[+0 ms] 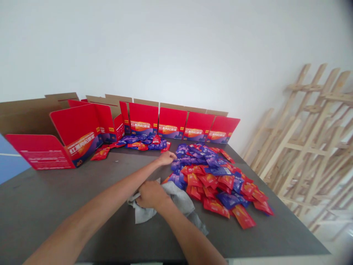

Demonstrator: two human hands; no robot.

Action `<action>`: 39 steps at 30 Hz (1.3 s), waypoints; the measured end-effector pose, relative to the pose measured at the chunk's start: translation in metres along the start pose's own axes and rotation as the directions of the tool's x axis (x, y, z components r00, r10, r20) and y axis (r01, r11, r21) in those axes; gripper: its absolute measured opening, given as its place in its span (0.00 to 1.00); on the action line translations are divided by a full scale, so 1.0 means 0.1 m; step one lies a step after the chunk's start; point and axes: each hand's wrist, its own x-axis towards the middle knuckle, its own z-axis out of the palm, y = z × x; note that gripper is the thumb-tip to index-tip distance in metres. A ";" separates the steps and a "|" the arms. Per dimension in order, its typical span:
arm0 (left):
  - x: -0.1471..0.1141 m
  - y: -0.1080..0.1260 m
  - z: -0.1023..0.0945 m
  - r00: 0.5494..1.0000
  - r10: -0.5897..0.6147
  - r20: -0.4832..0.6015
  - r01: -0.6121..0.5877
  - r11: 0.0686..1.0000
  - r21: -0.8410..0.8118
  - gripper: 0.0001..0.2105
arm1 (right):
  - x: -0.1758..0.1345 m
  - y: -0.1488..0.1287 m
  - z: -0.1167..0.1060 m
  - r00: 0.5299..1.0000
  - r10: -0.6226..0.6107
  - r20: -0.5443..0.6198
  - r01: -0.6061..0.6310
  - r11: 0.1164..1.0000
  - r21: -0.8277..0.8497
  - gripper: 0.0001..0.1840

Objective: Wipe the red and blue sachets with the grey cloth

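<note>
My right hand [151, 194] is closed on a crumpled grey cloth [178, 195], which lies on the dark tabletop and trails toward the near right. Farther forward, my left hand [166, 158] has its fingers curled together at the left edge of a large heap of sachets. Whatever those fingertips hold, if anything, is hidden. Purple sachets [193, 156] make up most of the heap's far side beside my left hand. Red sachets [208, 180] lie mostly on its near side, mixed with a few purple ones.
Open red printed cartons [172, 123] stand in a row along the wall. A larger open carton [82, 141] is at the left. A smaller sachet pile [143, 142] lies before the row. Wooden easels [300, 162] lean beyond the right edge of the table [110, 191].
</note>
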 end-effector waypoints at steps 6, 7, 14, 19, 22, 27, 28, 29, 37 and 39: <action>-0.02 -0.53 -0.41 0.994 0.019 -0.107 0.025 0.917 0.397 0.19 | -0.05 -0.02 -0.10 1.000 0.006 -0.004 -0.006 1.000 0.018 0.21; -0.03 -0.60 -0.45 0.993 0.038 -0.109 0.014 0.898 0.440 0.21 | -0.05 -0.02 -0.10 1.000 0.004 -0.001 -0.004 1.000 0.019 0.20; 0.12 -0.77 -0.44 0.985 0.169 -0.037 -0.116 0.799 0.590 0.25 | -0.02 -0.01 -0.06 1.000 0.003 0.001 -0.003 1.000 0.013 0.17; 0.27 -0.72 -0.33 0.973 0.229 -0.030 -0.162 0.769 0.618 0.24 | -0.02 0.00 -0.08 1.000 0.006 0.005 -0.006 1.000 0.015 0.19; 0.22 -0.68 -0.30 0.968 0.245 -0.055 -0.157 0.761 0.629 0.25 | -0.02 0.00 -0.09 1.000 0.003 0.006 -0.003 1.000 0.017 0.19; -0.11 -0.71 -0.34 0.964 0.255 -0.070 -0.153 0.755 0.638 0.29 | -0.04 -0.01 -0.10 1.000 0.003 0.003 -0.003 1.000 0.019 0.15; -0.20 -0.73 -0.35 0.963 0.260 -0.067 -0.158 0.751 0.641 0.29 | -0.04 -0.01 -0.10 1.000 0.004 0.005 -0.004 1.000 0.018 0.15; -0.30 -0.77 -0.37 0.961 0.268 -0.065 -0.165 0.747 0.644 0.30 | -0.04 -0.02 -0.10 1.000 0.005 0.007 -0.005 1.000 0.016 0.14; -1.45 -1.02 -0.69 0.934 0.349 -0.075 -0.252 0.794 0.553 0.31 | -0.05 -0.03 -0.08 1.000 0.018 0.005 -0.018 1.000 -0.002 0.15; -1.77 -1.02 -0.80 0.938 0.339 -0.068 -0.258 0.818 0.515 0.25 | -0.06 -0.04 -0.08 1.000 0.010 0.000 -0.010 1.000 -0.011 0.15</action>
